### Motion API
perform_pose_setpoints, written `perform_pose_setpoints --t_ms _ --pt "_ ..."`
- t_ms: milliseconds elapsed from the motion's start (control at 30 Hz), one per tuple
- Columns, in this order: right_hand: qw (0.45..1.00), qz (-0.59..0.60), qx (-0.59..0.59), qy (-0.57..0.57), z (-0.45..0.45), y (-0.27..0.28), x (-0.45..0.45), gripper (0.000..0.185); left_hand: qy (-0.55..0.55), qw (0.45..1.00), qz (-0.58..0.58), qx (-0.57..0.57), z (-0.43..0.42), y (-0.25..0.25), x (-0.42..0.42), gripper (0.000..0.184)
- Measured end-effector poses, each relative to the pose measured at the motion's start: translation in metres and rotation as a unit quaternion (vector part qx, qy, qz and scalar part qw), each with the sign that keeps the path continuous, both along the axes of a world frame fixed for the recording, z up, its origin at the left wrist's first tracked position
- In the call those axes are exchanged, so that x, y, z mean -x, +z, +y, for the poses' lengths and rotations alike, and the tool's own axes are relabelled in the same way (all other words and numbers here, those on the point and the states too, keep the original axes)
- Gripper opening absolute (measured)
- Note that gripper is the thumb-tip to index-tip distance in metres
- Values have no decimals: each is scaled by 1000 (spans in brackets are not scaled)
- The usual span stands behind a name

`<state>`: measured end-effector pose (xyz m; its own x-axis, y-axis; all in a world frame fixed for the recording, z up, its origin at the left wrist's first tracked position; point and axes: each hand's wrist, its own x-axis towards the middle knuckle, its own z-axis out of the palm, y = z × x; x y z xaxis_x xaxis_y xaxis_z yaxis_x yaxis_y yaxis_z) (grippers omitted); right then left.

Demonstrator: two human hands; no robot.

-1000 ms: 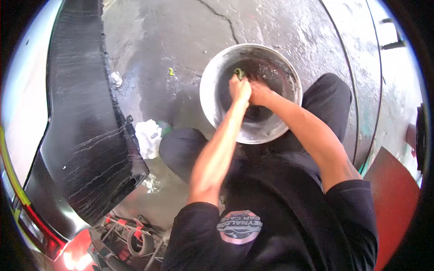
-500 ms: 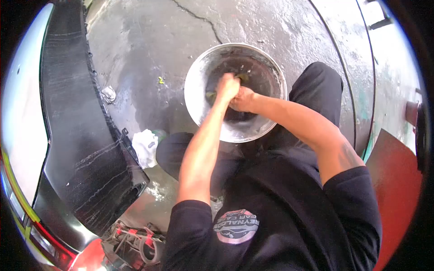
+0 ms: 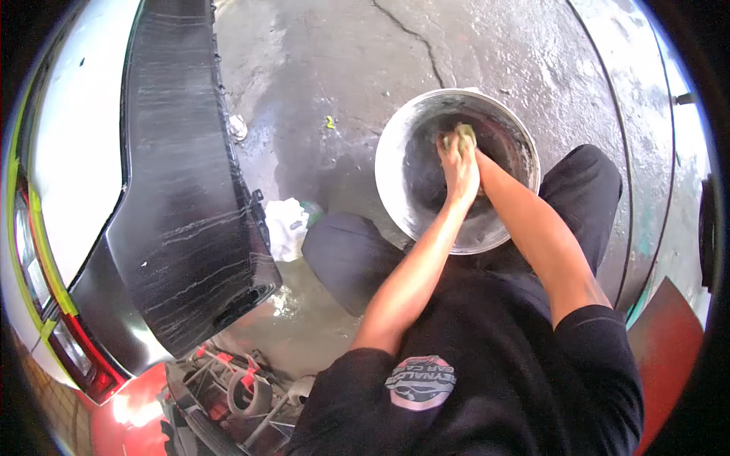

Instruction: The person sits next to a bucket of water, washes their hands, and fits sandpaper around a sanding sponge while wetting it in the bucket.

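Both hands are inside a round metal basin (image 3: 395,163) with a wet, dark interior. My left hand (image 3: 458,171) is pressed around a small yellowish-green cloth (image 3: 466,135), which sticks out past the fingertips. Right against it lies my right hand (image 3: 481,163), largely covered by the left one, so its fingers are hidden. The basin stands on the floor between my bent legs.
A black car panel (image 3: 182,167) runs along the left, with white crumpled cloth (image 3: 285,228) beside it. Car parts (image 3: 243,391) lie at the lower left. A yellow-green scrap (image 3: 330,121) is on the wet, cracked floor (image 3: 342,68). A reddish panel (image 3: 669,357) stands right.
The view has shifted, so the basin appears farther right and slightly lower. My hands have gone from a crossed, twisting grip to lying side by side, with the cloth now at the fingertips.
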<state>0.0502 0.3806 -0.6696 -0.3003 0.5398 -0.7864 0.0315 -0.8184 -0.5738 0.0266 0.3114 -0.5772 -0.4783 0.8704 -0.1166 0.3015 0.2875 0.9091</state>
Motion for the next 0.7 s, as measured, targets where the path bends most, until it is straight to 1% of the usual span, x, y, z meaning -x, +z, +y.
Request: perform_pose_setpoints --t_ms 33,67,133,167,233,267,300,333,367,400,433,467,500,533,567,600,633,667,700 --pt "1000 11 12 -10 -1 1 2 39 41 999 -4 -8 11 -7 6 41" --pt "999 21 23 -19 0 1 4 39 52 998 -24 -2 17 -13 11 38" --pt "998 37 37 -29 0 4 7 39 71 995 -67 15 29 -4 17 37" --pt "997 47 44 -30 -2 4 6 39 114 984 -132 31 31 -16 26 38" --pt "997 59 40 -33 -15 22 10 39 197 944 -259 54 39 -54 46 41" --pt "1000 -1 -5 2 -28 98 4 44 211 942 -236 109 43 -38 62 42" --pt "999 -34 1 -14 -36 89 8 46 192 944 -238 120 42 -65 76 43" --pt "981 90 -162 61 -46 75 -5 50 194 942 -238 137 36 -82 86 43" --pt "915 207 -318 133 -54 65 -22 55 188 944 -230 145 35 -109 93 43" --pt "947 99 -276 127 -66 84 -21 58 165 950 -210 160 37 -159 100 43" --pt "965 -13 -234 120 -75 114 -16 62 116 960 -169 188 40 -239 118 43" --pt "970 -22 -212 115 -73 129 -17 67 144 935 -258 197 37 -191 106 40" --pt "975 -39 -176 128 -70 117 -15 70 180 899 -343 205 35 -135 92 38" --pt "978 -4 -151 145 -56 119 -16 69 221 855 -416 215 33 -73 77 37" --pt "979 33 -118 162 -45 119 -17 71 226 838 -464 178 26 -67 72 37" --pt "984 38 -108 137 -34 107 -10 71 231 815 -512 142 19 -64 68 36" --pt "988 41 -98 114 -24 87 -1 72 243 824 -501 106 19 -63 66 37" --pt "991 42 -84 94 -23 75 3 73 224 845 -472 113 25 -49 64 41" --pt "994 13 -83 70 -14 66 9 71 205 866 -441 120 30 -36 62 44"
